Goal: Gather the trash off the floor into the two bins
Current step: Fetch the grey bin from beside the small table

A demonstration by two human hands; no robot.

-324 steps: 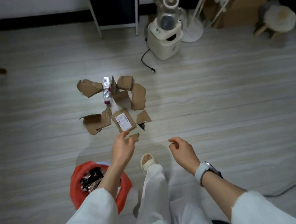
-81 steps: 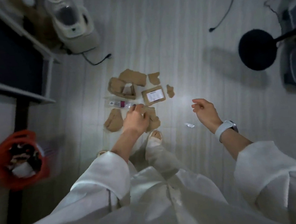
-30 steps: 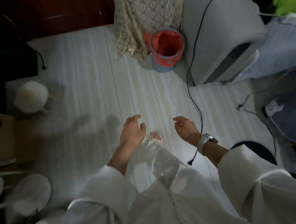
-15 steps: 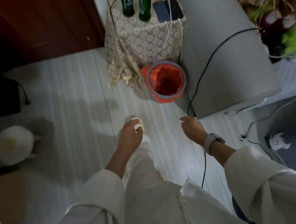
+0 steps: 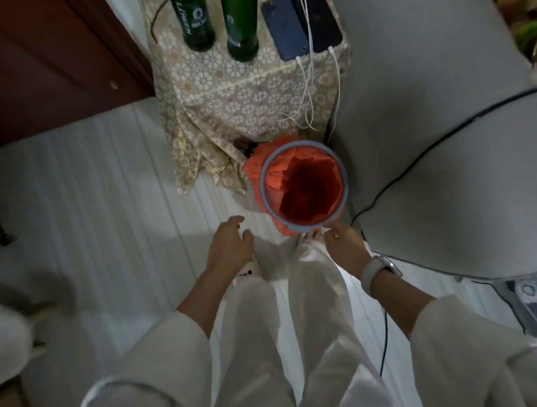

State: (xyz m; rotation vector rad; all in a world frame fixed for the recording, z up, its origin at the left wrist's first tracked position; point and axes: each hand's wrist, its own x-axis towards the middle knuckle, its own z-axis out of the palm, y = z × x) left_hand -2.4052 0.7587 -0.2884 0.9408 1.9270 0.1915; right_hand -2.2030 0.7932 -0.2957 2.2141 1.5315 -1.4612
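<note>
Two hands: both low, near bin.
Bin: grey rim, orange liner, 12 o'clock of the feet, looks empty.
R hand: fingers curled, at rim's near edge; can't tell if it pinches anything.
L hand: loose, empty, at bin's 8 o'clock.
Tip: get R hand over the opening before releasing; avoid black cable at 3 o'clock.

One bin, two green bottles, two phones.

Single head-worn view, wide-angle, looking steeply down from standing height; floor and bin below, hands close at centre frame.
</note>
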